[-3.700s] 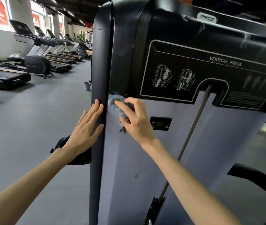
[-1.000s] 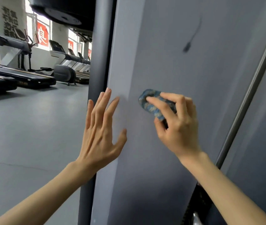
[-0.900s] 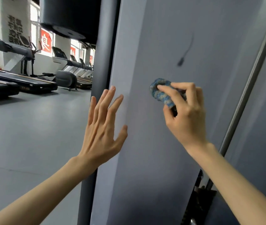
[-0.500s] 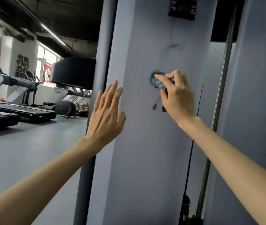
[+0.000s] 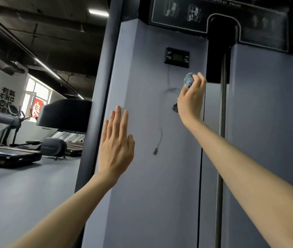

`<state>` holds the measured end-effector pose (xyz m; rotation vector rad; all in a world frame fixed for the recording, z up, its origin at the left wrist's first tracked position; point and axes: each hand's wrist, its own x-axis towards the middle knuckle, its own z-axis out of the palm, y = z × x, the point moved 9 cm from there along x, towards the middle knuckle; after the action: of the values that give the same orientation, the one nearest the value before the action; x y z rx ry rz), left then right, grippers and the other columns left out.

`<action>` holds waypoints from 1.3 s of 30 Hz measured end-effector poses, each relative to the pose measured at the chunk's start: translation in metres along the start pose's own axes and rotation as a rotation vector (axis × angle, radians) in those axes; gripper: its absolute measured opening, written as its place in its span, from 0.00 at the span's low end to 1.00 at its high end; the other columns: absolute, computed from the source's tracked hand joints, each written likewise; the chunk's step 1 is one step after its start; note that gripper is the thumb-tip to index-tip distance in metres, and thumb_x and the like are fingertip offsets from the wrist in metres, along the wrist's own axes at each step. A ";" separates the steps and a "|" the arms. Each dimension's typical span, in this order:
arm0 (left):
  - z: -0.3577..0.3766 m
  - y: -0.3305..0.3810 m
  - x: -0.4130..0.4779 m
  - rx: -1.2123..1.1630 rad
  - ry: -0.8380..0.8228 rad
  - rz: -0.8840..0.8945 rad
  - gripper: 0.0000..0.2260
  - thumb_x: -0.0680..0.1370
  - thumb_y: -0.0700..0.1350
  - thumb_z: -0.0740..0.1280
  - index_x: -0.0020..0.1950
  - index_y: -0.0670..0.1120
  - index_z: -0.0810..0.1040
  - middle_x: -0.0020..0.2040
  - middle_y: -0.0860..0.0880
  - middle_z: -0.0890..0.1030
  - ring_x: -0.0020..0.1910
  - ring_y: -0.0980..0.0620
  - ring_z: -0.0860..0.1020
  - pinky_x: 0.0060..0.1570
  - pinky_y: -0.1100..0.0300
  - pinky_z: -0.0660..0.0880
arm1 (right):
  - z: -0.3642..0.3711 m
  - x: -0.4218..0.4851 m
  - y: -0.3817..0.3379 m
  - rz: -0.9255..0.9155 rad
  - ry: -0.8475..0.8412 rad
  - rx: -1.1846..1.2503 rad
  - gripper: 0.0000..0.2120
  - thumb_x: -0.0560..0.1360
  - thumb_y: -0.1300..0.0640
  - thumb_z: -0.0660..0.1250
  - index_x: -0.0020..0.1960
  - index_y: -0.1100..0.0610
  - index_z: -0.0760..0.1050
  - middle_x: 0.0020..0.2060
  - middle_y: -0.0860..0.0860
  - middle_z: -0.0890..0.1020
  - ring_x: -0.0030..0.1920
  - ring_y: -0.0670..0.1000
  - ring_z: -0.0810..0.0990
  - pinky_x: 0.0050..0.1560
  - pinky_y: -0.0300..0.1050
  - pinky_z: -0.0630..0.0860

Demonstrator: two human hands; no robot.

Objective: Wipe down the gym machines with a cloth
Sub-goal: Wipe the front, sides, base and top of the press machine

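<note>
Grips cloth [image 5: 188,81] in right hand [image 5: 191,101] at grey panel [image 5: 151,194]; rests left hand [image 5: 116,142] flat, fingers straight. Judged partway; treadmills [image 5: 11,155] pending.

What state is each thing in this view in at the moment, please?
left hand: open, fingers straight, by the grey panel
right hand: gripping the cloth
cloth: balled up
display: mounted, screen unreadable
cable: hanging loose
ceiling light: on
</note>
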<state>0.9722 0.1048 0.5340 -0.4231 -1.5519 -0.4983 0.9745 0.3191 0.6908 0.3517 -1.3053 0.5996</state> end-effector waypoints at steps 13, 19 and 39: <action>0.001 -0.003 -0.002 0.001 0.031 -0.009 0.28 0.80 0.41 0.53 0.80 0.45 0.54 0.81 0.47 0.53 0.80 0.51 0.49 0.77 0.51 0.49 | 0.029 -0.005 -0.050 -0.317 -0.178 -0.121 0.24 0.78 0.68 0.61 0.73 0.63 0.66 0.73 0.58 0.68 0.70 0.60 0.69 0.69 0.55 0.69; 0.000 -0.005 0.000 -0.015 0.042 -0.013 0.27 0.80 0.41 0.52 0.80 0.46 0.56 0.80 0.47 0.54 0.80 0.51 0.50 0.78 0.55 0.47 | -0.009 0.014 0.017 0.096 -0.110 0.004 0.22 0.82 0.65 0.56 0.75 0.61 0.60 0.77 0.56 0.59 0.78 0.55 0.54 0.75 0.48 0.58; -0.003 -0.014 -0.007 -0.043 0.122 -0.113 0.24 0.82 0.42 0.52 0.79 0.43 0.58 0.79 0.49 0.56 0.79 0.55 0.53 0.78 0.56 0.48 | 0.055 -0.062 -0.085 -0.272 -0.231 0.098 0.25 0.78 0.70 0.61 0.75 0.65 0.62 0.74 0.60 0.66 0.75 0.59 0.61 0.76 0.54 0.54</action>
<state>0.9672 0.0918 0.5265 -0.3329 -1.4548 -0.6350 0.9722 0.2070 0.6522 0.6837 -1.4208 0.4013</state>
